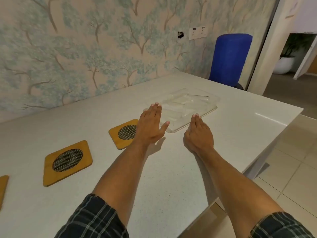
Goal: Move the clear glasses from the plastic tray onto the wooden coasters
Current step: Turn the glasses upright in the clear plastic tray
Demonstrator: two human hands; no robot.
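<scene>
A clear plastic tray (211,109) lies on the white table, toward its far right. Clear glasses (197,98) lie on their sides inside it; they are hard to tell apart. My left hand (151,126) is flat, fingers stretched out, over the tray's near left corner and holds nothing. My right hand (199,133) rests flat at the tray's near edge, also holding nothing. Left of my hands lie wooden coasters with dark mesh centres: one (122,133) partly under my left hand, a second (67,163) nearer me, and a third (3,188) cut off at the left edge.
The white table (154,186) ends at a corner on the right, with tiled floor below. A blue chair back (230,59) stands behind the table's far side. A wall with tree-patterned wallpaper runs along the back.
</scene>
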